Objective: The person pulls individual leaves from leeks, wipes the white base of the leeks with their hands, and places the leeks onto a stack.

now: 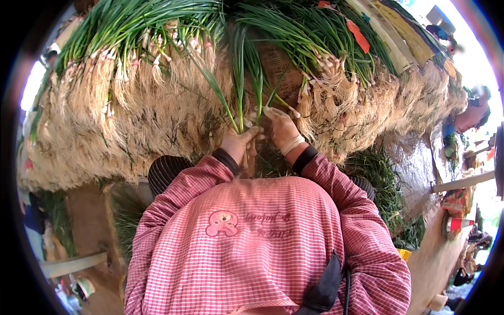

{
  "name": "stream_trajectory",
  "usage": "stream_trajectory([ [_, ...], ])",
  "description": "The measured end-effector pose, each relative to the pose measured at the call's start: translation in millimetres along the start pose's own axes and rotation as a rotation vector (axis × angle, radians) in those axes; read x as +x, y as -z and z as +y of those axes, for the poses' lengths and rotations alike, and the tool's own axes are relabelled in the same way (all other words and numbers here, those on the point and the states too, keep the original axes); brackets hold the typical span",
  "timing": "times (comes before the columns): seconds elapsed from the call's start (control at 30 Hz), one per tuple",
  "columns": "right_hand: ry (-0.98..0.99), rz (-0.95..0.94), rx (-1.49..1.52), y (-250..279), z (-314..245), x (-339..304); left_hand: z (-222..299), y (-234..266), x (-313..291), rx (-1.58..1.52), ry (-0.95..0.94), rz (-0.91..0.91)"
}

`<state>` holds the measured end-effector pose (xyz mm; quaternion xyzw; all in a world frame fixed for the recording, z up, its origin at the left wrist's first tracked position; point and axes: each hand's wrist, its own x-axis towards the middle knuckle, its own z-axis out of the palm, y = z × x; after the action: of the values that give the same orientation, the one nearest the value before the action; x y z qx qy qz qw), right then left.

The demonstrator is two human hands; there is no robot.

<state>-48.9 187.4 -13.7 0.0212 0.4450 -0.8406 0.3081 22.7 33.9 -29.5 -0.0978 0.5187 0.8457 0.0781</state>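
Note:
Upright stalks of green garlic [240, 89] rise from my left hand [240, 144], whose fingers are wrapped round their lower ends. Just to the right, my right hand [282, 130] pinches at a stalk of the same bunch, close against the left fingers. Its fingertips partly hide the bulbs and roots there. A pale band circles the right wrist. One loose stalk with a pinkish-white bulb [296, 114] lies slanting beyond the right fingers. Both hands are over the near edge of the heap, in front of my checked red top [262, 252].
Big heaps of green garlic with long tan roots spread left [115, 121] and right [362, 105]. A brown sack-like surface [275, 65] shows between them. Cut leaves [375, 184] litter the floor at right. A wooden bar [464, 182] and people are farther right.

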Motion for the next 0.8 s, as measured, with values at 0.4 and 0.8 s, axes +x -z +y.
stream_trajectory([
  [0.4,-0.082,-0.399,-2.217,77,31,-43,3,15,-22,-0.402,0.234,-0.435],
  [0.8,0.112,-0.498,-1.064,44,-13,-33,-6,28,-34,-0.586,0.333,-0.500],
])
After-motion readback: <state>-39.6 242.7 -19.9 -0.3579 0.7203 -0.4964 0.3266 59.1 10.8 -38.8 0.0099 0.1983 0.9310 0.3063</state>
